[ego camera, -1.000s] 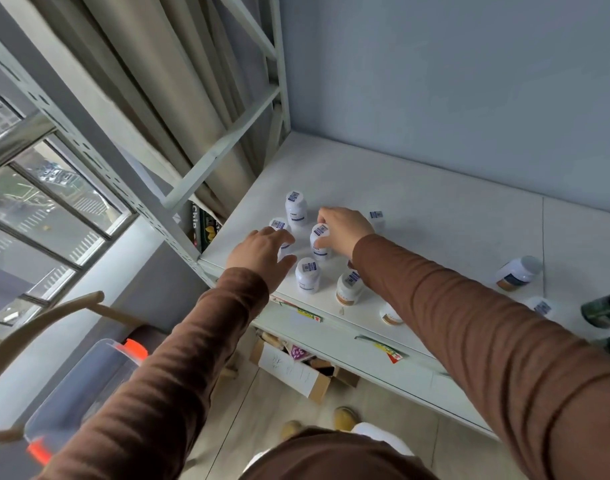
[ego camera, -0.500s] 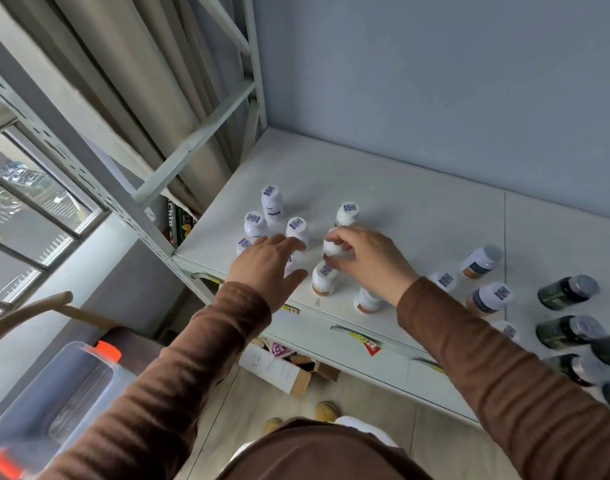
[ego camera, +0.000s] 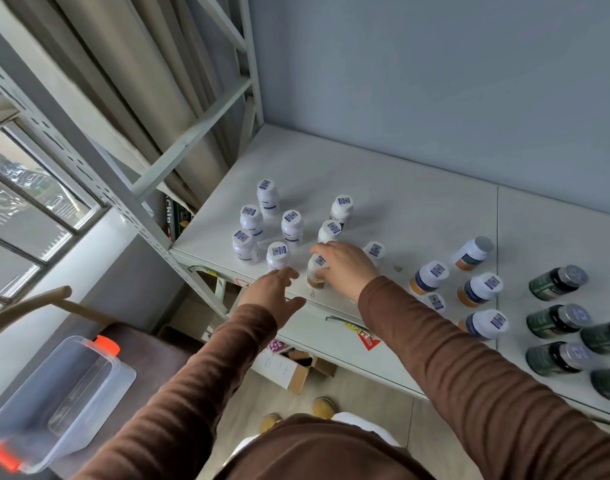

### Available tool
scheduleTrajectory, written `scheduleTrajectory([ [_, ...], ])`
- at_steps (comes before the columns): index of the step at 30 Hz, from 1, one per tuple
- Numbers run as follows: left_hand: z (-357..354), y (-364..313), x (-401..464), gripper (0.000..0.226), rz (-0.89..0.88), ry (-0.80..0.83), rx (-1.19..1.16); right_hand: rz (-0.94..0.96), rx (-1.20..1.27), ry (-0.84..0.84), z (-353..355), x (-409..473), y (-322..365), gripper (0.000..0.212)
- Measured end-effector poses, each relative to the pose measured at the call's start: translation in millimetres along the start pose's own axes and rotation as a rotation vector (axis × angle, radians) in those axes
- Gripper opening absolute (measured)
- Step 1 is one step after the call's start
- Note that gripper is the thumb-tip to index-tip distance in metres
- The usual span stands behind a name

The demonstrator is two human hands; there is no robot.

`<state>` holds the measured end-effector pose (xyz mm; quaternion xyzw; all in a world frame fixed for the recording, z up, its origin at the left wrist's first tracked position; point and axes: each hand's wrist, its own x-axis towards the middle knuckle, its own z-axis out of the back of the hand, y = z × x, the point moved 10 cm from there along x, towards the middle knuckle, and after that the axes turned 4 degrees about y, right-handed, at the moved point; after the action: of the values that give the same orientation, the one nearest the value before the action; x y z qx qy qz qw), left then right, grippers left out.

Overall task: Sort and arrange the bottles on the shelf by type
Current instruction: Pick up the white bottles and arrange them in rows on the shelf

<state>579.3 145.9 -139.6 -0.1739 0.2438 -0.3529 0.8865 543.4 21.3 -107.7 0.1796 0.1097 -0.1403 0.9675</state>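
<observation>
Your right hand (ego camera: 345,265) is gripping a white bottle with a brown band (ego camera: 316,273) near the front edge of the shelf (ego camera: 417,216); your fingers are closing around its cap and upper body, and the bottle is standing upright. Your left hand (ego camera: 274,289) is hovering just beside it, with the fingers spread and holding nothing. Behind your hands, a group of white bottles with blue labels (ego camera: 267,197) is standing upright in short rows on the left part of the shelf. To the right, white bottles with orange bottoms (ego camera: 473,252) are lying tilted, and further right dark green bottles (ego camera: 558,282) are lying near the edge. A clear plastic box (ego camera: 59,393) is sitting below on the left.
</observation>
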Motion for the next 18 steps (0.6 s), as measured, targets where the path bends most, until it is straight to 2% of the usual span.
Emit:
scheduleTrajectory([
  [4,-2,9,-8,0.063,0.047,-0.031,-0.275,0.008,0.417,0.031,12,-7,-14,0.033],
  [8,2,-6,-22,0.059,-0.043,-0.065,-0.713,0.036,0.757,0.087,24,-18,-19,0.037],
  [11,5,-20,-29,0.051,-0.087,-0.050,-1.039,0.031,0.879,0.049,40,-28,-18,0.031],
  [13,3,-30,-31,0.045,-0.061,0.042,-1.304,0.023,0.944,-0.022,52,-34,-17,0.028],
  [15,-2,-44,-34,0.047,-0.029,0.182,-1.543,-0.019,0.997,-0.097,62,-37,-17,0.037],
  [18,-9,-62,-40,0.055,-0.020,0.360,-1.724,-0.051,0.973,-0.197,73,-39,-14,0.047],
])
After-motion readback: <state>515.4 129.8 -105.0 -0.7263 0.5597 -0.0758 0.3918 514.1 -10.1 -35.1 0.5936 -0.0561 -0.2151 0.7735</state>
